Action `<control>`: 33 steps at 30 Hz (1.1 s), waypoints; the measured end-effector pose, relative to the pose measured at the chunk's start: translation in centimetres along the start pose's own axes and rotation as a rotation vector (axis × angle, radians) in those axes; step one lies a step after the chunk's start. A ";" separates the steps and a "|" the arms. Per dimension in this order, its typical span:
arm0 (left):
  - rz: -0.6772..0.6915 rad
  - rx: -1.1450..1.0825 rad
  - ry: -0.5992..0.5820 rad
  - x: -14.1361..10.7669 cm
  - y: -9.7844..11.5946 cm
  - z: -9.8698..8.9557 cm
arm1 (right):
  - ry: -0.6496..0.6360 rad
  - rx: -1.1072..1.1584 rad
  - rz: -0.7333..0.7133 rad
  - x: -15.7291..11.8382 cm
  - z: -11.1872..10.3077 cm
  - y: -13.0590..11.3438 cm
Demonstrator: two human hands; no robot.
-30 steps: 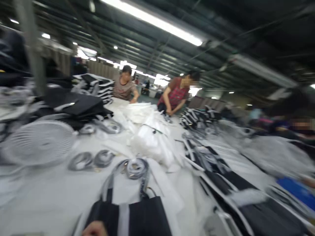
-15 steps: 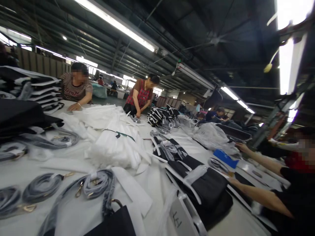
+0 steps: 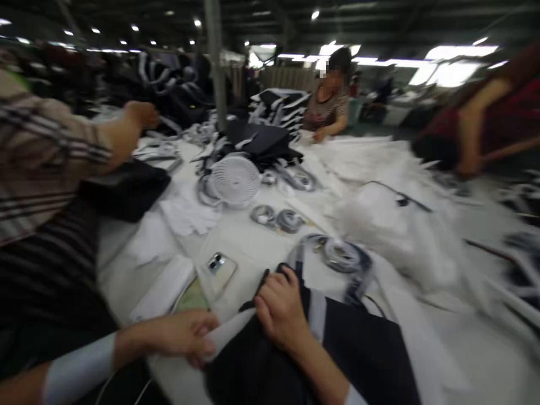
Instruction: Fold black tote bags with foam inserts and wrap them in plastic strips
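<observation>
A black bag (image 3: 363,343) with a pale strip across it lies at the table's near edge. My right hand (image 3: 280,306) is closed over the bag's upper edge, fingers curled round the black material. To its left, my left hand (image 3: 185,336) pinches the end of a white sheet (image 3: 232,332) that runs along the bag's left side. Just beyond my hands lie a phone (image 3: 221,270) and wrapped coiled straps (image 3: 337,254).
A white fan (image 3: 235,181) stands mid-table before stacked black pieces (image 3: 264,138). White wrapping (image 3: 392,225) is heaped at the right. A person in a checked shirt (image 3: 46,163) works close on the left; others are at the far side and right.
The view has swung left and down. Both my hands, the near-left person, the fan and the phone have come into view; the right-hand worker's arms have left it.
</observation>
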State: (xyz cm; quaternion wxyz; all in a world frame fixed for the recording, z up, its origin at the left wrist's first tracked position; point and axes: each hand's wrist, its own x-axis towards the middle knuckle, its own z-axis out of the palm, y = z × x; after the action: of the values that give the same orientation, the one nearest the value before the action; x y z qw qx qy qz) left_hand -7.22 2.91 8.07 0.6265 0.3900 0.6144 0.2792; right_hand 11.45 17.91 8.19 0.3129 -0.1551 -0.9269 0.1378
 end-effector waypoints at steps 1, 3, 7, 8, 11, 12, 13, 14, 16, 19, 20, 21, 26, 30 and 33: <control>-0.063 -0.030 -0.076 -0.8 -0.5 -0.5 | -0.004 0.034 -0.012 0.5 -0.1 0.4; -0.059 -0.027 -0.192 -1.2 -0.4 -1.3 | -0.008 0.060 -0.043 1.1 -0.4 0.8; 0.107 0.202 -0.164 -0.3 1.5 -1.8 | -0.014 0.015 -0.105 1.1 -0.9 0.4; 0.103 0.247 -0.181 -0.2 2.0 -1.7 | -0.020 0.004 -0.112 1.0 -0.9 0.3; 0.071 0.362 -0.257 0.2 3.2 -1.7 | -0.040 -0.006 -0.112 1.0 -0.7 0.2; 0.067 0.418 -0.283 0.3 3.4 -1.8 | -0.042 -0.002 -0.108 1.0 -0.6 0.2; 0.065 0.486 -0.305 0.4 3.7 -1.8 | -0.038 0.007 -0.101 1.0 -0.5 0.2; 0.065 0.562 -0.316 0.5 3.8 -1.9 | -0.027 0.020 -0.093 1.1 -0.5 0.2; 0.052 0.675 -0.342 0.9 4.0 -2.0 | -0.001 0.046 -0.079 1.1 -0.5 0.1; -0.080 0.532 -0.420 1.8 3.8 -2.1 | 0.011 0.063 -0.074 1.1 -0.5 0.0; -0.160 0.404 -0.450 2.1 3.6 -2.1 | 0.010 0.062 -0.074 1.0 -0.6 0.0; -0.242 0.274 -0.474 2.4 3.3 -2.1 | 0.009 0.062 -0.073 1.0 -0.6 0.0; -0.408 -0.066 -0.558 3.1 2.6 -2.3 | 0.034 0.067 -0.072 1.0 -0.6 0.0; -0.486 -0.095 -0.584 3.2 3.5 -1.4 | 0.074 0.036 -0.130 0.8 -0.7 0.5; -0.668 0.283 -0.280 3.2 5.1 0.0 | 0.124 -0.043 -0.255 0.2 0.4 2.0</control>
State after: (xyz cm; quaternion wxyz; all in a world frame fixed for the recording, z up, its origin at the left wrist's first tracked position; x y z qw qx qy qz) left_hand -6.27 8.33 10.51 0.7007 0.2852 0.6487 -0.0836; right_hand 11.51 19.77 7.28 0.3809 -0.0510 -0.9208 0.0670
